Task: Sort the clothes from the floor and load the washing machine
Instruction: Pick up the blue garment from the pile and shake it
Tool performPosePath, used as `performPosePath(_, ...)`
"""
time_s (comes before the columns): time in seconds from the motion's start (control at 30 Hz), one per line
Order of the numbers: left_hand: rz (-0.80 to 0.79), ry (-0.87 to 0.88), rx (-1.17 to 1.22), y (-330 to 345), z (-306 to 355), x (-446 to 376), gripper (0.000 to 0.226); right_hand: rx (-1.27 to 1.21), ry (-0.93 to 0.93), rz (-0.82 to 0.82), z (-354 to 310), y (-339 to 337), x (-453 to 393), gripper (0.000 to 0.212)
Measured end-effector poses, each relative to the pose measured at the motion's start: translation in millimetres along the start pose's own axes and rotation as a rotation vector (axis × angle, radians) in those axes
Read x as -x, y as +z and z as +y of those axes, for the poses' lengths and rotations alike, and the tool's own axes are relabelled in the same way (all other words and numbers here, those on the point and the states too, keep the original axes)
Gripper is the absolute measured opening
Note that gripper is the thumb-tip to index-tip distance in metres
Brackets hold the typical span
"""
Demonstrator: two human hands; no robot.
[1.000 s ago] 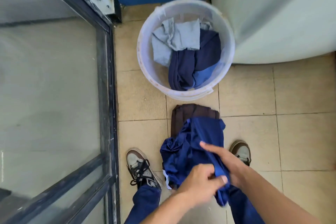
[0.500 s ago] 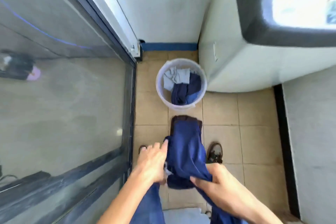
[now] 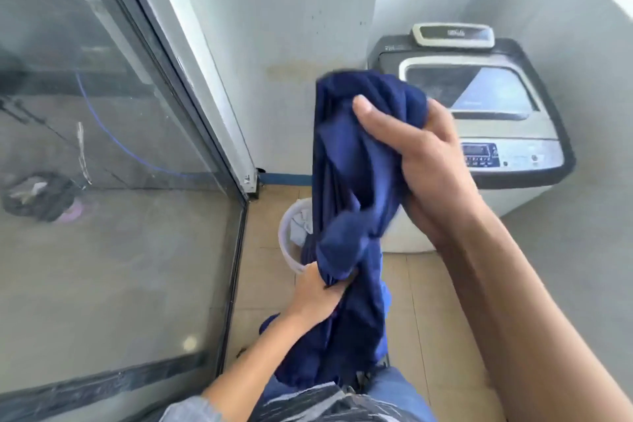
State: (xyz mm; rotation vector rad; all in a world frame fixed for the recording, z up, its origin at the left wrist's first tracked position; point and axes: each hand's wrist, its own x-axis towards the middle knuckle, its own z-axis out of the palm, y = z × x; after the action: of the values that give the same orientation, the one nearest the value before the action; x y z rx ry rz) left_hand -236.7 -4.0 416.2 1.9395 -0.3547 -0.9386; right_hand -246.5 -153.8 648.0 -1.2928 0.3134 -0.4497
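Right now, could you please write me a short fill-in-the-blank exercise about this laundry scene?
1. Both hands hold a garment whose colour is ____.
2. The lid of the washing machine is ____.
3. The right hand grips the cloth ____ than the left hand.
4. The white bucket stands on the ____.

Missing words: blue; closed; higher; floor

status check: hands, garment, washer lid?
Right hand grips dark blue cloth garment up high; left hand grips it lower. Grey top-load washing machine: lid shut, blocks loading. White plastic bucket behind the garment.
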Motion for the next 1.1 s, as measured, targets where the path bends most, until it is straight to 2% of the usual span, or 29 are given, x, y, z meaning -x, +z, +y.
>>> performPosePath(0.1,0.107,0.104,0.189,-14,41,-1,0.010,-0.097,0.179,-0.139,1,-22,-43,0.029)
performPosePath(0.13,0.173,0.147,0.271,-23,58,0,0.009,-0.116,0.229,-0.143,12,-35,-51,0.034)
performPosePath(0.23,0.345,0.175,0.585,-52,99,-4,0.023,-0.055,0.281,-0.012,63,-71,-39,0.052)
performPosePath(0.27,0.360,0.164,0.664,-60,111,-5,0.024,0.038,0.268,0.002,84,-78,-27,0.046)
performPosePath(0.3,0.368,0.157,0.715,-68,122,-6,0.026,0.194,0.241,-0.039,104,-81,-11,0.033)
performPosePath(0.4,0.399,0.131,0.772,-85,142,-7,0.032,0.522,0.263,-0.211,144,-74,54,0.021)
performPosePath(0.43,0.405,0.122,0.772,-88,146,-6,0.027,0.549,0.254,-0.225,146,-68,72,0.014)
performPosePath(0.47,0.409,0.126,0.776,-92,148,-7,0.023,0.626,0.194,-0.167,151,-66,80,0.014)
performPosePath(0.5,0.421,0.119,0.767,-95,150,-7,0.022,0.699,0.142,-0.112,144,-60,86,0.025)
performPosePath(0.53,0.436,0.109,0.769,-98,151,-7,0.025,0.790,0.063,-0.064,137,-57,80,0.030)
performPosePath(0.6,0.463,0.079,0.761,-105,151,-7,0.036,0.943,-0.101,-0.009,108,-51,70,0.025)
performPosePath(0.63,0.451,0.066,0.745,-106,150,-8,0.045,1.013,-0.173,0.013,88,-48,62,0.017)
performPosePath(0.7,0.374,0.069,0.702,-108,148,-7,0.070,1.134,-0.330,0.045,50,-41,52,0.016)
performPosePath(0.77,0.249,0.131,0.649,-108,143,-8,0.093,1.092,-0.416,0.082,16,-29,38,0.021)
performPosePath(0.83,0.131,0.224,0.558,-109,137,-8,0.101,0.915,-0.417,0.135,-13,-15,18,0.036)
performPosePath(0.9,0.037,0.280,0.467,-110,128,-8,0.104,0.803,-0.386,0.126,-39,-1,0,0.049)
performPosePath(0.93,-0.007,0.294,0.449,-108,125,-6,0.104,0.867,-0.433,0.115,-51,6,-8,0.052)
performPosePath(1.0,-0.046,0.323,0.386,-106,116,-4,0.100,1.151,-0.602,0.098,-73,19,-16,0.050)
performPosePath(1.03,-0.050,0.329,0.354,-106,113,-4,0.096,1.296,-0.674,0.094,-84,24,-18,0.049)
performPosePath(1.1,-0.054,0.357,0.304,-107,107,-3,0.079,1.407,-0.746,0.094,-110,35,-19,0.050)
